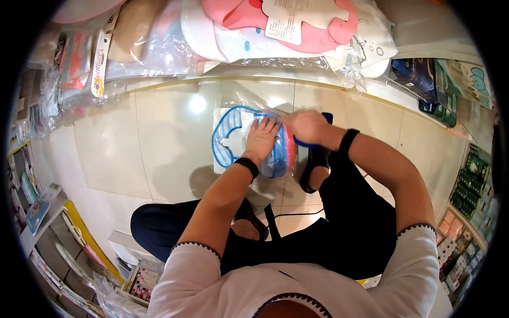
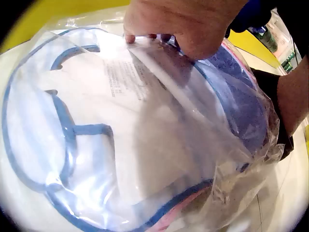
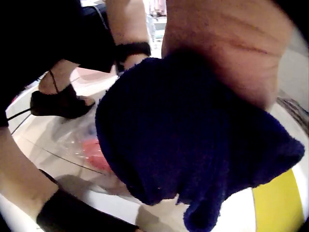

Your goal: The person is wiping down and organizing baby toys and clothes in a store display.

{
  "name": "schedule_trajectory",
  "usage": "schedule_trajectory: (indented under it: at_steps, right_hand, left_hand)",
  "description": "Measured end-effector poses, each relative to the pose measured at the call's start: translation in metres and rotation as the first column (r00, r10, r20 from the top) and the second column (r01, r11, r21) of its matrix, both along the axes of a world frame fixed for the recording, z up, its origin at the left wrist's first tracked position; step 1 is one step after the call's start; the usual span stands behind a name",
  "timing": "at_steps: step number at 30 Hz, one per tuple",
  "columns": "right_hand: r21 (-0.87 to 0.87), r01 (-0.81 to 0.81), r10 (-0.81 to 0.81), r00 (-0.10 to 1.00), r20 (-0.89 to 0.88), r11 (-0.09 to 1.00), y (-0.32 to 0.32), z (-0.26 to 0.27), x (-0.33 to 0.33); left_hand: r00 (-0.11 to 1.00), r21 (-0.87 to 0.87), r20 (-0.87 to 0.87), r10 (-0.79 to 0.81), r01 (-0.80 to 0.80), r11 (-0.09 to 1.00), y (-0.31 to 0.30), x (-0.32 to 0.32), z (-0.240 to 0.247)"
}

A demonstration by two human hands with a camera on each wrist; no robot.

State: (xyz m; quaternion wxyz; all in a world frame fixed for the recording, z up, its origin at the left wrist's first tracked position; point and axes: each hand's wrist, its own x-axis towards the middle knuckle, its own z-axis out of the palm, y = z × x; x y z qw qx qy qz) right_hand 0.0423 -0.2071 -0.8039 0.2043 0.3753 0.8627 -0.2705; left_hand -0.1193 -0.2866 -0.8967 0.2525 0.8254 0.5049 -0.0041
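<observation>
Flat on the floor lies a clear plastic bag (image 2: pixel 231 188) with bibs in it. The top bib (image 2: pixel 63 140) is white and pale-blue striped with blue trim, around a white printed card (image 2: pixel 130 92). Blue and pink layers show at the bag's right side in the head view. My left hand (image 1: pixel 261 139) rests on the bag, fingers spread over the plastic. Just to the right, my right hand (image 1: pixel 310 127) grips a bunched dark blue cloth (image 3: pixel 169 125). In the right wrist view the cloth hides most of the fingers.
A low shelf edge (image 1: pixel 228 77) runs along the front, stacked with packaged baby goods, including a pink bib (image 1: pixel 233 13). Side shelves (image 1: pixel 58 212) hold more packs. My feet in dark sandals (image 1: pixel 313 172) stand close to the bag on the tiled floor (image 1: pixel 169 164).
</observation>
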Motion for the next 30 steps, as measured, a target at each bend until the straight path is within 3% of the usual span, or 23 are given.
schedule_trajectory:
  at_steps: [3, 4, 7, 10, 12, 14, 17, 21, 22, 25, 26, 28, 29, 30]
  right_hand:
    - [0.041, -0.115, 0.117, 0.992, -0.055, 0.993, -0.029, -0.004, 0.002]
    - [0.205, -0.099, 0.142, 0.968, -0.208, 0.974, -0.039, -0.012, 0.007]
    - [0.200, -0.180, 0.201, 0.976, -0.089, 0.963, -0.056, -0.028, 0.017]
    - [0.140, -0.246, 0.267, 0.951, -0.156, 0.959, -0.065, -0.044, 0.029]
    - [0.111, -0.299, 0.311, 0.944, -0.112, 0.948, -0.068, -0.046, 0.034]
    - [0.099, -0.353, 0.362, 0.928, -0.088, 0.930, -0.068, -0.046, 0.035]
    - [0.083, -0.428, 0.433, 0.899, -0.063, 0.900, -0.070, -0.052, 0.036]
    - [0.019, -0.494, 0.494, 0.869, -0.009, 0.869, -0.082, -0.063, 0.032]
    - [0.005, -0.507, 0.507, 0.862, 0.004, 0.862, -0.083, -0.063, 0.031]
    - [0.144, -0.569, 0.579, 0.815, -0.032, 0.809, -0.081, -0.057, 0.038]
    - [0.217, -0.512, 0.541, 0.835, -0.100, 0.831, -0.079, -0.054, 0.042]
    - [0.342, -0.374, 0.467, 0.848, -0.251, 0.862, -0.072, -0.042, 0.048]
    - [0.362, -0.343, 0.444, 0.862, -0.245, 0.867, -0.070, -0.035, 0.049]
    - [0.384, -0.315, 0.422, 0.875, -0.237, 0.868, -0.066, -0.028, 0.050]
  left_hand:
    - [0.999, 0.000, 0.013, 0.037, -0.037, 0.999, -0.008, 0.000, -0.002]
    - [0.997, 0.020, 0.043, 0.059, -0.060, 0.998, -0.010, 0.000, -0.002]
    - [0.984, 0.008, 0.141, 0.112, -0.114, 0.993, -0.010, 0.002, -0.004]
    - [0.913, -0.054, 0.354, 0.205, -0.199, 0.979, -0.001, -0.003, -0.005]
    - [0.520, -0.494, 0.588, 0.619, -0.376, 0.784, 0.006, -0.006, -0.023]
    - [-0.005, -0.825, 0.485, 0.875, -0.335, 0.455, 0.015, -0.015, -0.034]
    - [-0.148, -0.964, 0.149, 0.978, -0.241, 0.110, 0.052, -0.022, 0.025]
    - [0.034, -0.725, 0.164, 0.986, -0.674, 0.144, 0.085, -0.032, 0.014]
    - [0.009, -0.737, 0.222, 0.975, -0.654, 0.173, 0.087, -0.038, 0.005]
    - [0.177, -0.586, 0.269, 0.947, -0.750, 0.306, 0.076, -0.064, -0.021]
    - [0.172, -0.576, 0.333, 0.927, -0.741, 0.345, 0.064, -0.072, -0.022]
    - [-0.023, -0.715, 0.326, 0.945, -0.660, 0.231, 0.041, -0.085, -0.011]
    - [-0.135, -0.773, 0.327, 0.935, -0.608, 0.182, 0.030, -0.092, -0.014]
    - [-0.178, -0.789, 0.315, 0.932, -0.595, 0.153, 0.020, -0.097, -0.015]
